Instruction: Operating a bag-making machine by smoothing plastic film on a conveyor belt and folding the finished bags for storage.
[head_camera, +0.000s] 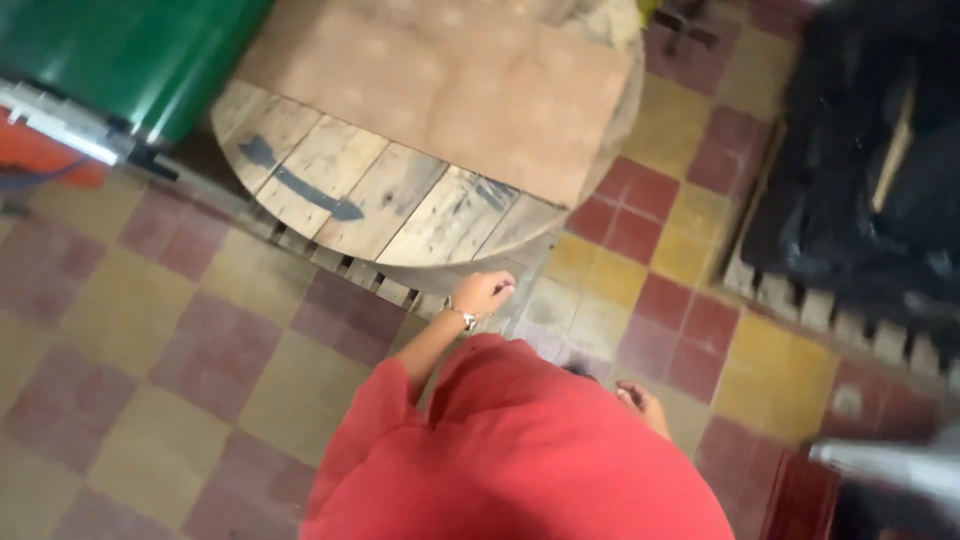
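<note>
Left hand (484, 292), fingers curled empty, nears wooden cable-spool table (330, 190) at frame centre; right hand (643, 405) hangs loose, lower right.

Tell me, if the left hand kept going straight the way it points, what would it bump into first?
Probably the round wooden spool table. The left hand points up-frame at its near edge, though how high the hand sits against the rim is unclear.

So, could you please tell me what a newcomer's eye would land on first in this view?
Probably the red garment filling the bottom centre, worn by the person looking down. Just above it, the left hand, a wristwatch at its wrist, hangs beside the round wooden cable-spool table, which has a plywood sheet on top. The chequered red-and-yellow tile floor spreads all around.
</note>
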